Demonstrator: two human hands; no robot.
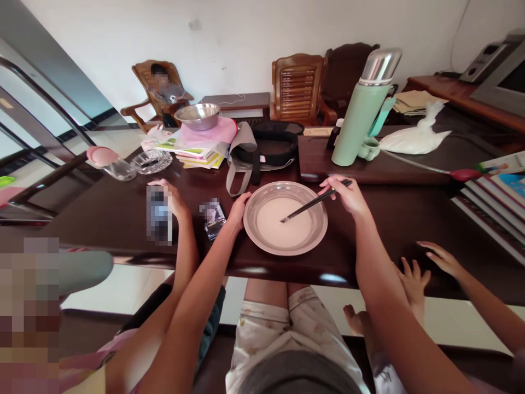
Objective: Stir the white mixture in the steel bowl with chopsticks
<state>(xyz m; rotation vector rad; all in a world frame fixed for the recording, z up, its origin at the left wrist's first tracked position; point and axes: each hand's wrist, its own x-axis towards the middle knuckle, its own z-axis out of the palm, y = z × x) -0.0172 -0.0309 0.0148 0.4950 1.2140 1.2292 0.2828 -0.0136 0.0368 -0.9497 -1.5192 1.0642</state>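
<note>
A wide metal bowl [286, 249] stands near the front edge of the dark table, holding a smooth, off-white liquid [270, 225]. My left hand [238, 212] grips its left rim, fingers on the outer wall and thumb partly out of sight. Over the right rim, my right hand [344, 191] is closed around a pair of black chopsticks [309, 203]. Their tips dip into the liquid near the middle of the bowl. Left of my left hand lies a phone [214, 221] with its screen lit.
A person at my left holds a blurred phone [159, 216]; another's hands [443, 260] rest at the right. Behind the bowl are a grey-black bag [273, 150], a stack of books [200, 158] under a steel basin [198, 117], and a green thermos [361, 123]. Notebooks [494, 219] lie far right.
</note>
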